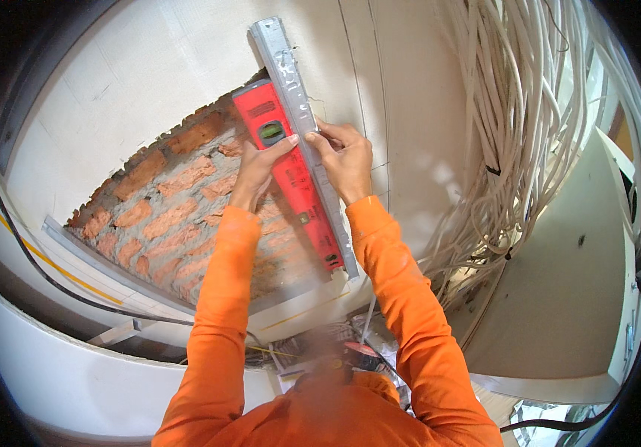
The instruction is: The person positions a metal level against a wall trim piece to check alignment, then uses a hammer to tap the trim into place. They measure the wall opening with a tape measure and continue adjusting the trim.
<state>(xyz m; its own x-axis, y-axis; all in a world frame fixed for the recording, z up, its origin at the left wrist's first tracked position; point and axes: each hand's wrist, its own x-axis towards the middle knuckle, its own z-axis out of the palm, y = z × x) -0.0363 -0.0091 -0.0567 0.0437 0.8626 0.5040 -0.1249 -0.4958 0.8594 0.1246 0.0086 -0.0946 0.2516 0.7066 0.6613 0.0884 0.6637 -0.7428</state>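
Note:
A red spirit level (296, 183) lies along the left side of a grey metal profile (288, 68), both slanting down to the right. The fingers of my left hand (256, 173) are closed around the level's left edge, thumb across its face near the green vial. On the other side, my right hand (346, 159) grips the profile, its thumb on the front and its fingers around the right edge. Both thumbs are close together. Behind the level, rough orange brickwork (175, 220) shows through an opening in the white wall panel (164, 63).
Thick bundles of white cables (518, 112) hang at the right, beside a large pale panel (559, 283). Another metal profile (123, 270) runs along the opening's lower edge. A black cable (60, 279) crosses the lower left, above a curved white surface (74, 387).

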